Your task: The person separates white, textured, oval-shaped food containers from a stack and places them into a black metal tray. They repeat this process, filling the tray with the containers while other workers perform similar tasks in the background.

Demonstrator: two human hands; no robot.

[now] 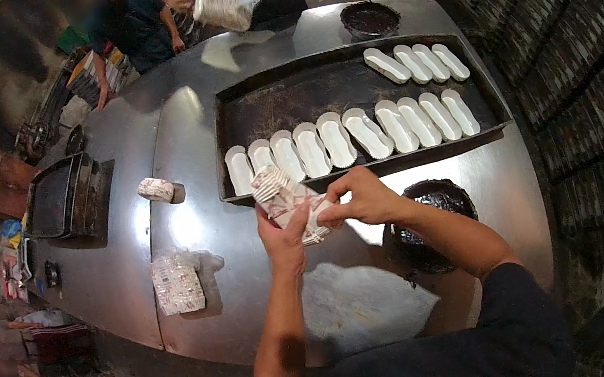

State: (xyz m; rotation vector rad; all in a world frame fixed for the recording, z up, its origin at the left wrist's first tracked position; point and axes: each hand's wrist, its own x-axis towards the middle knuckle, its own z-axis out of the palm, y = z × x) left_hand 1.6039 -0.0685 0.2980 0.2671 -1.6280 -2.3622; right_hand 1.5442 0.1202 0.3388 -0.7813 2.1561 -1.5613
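Gripping oblong ridged ppr liners (279, 189), L hand (281, 237); R hand (363, 198) pinching edge.

No words or numbers can be read. Reddish printed marks are seen on the stack of paper cups (274, 186), on the wrapped pack (177, 284) and, more faintly, on the short roll (154, 189), but they are left too small and blurred to be made out.

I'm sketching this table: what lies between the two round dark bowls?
The dark tray with white paper liners lies between the far bowl and the near bowl, in the head view.
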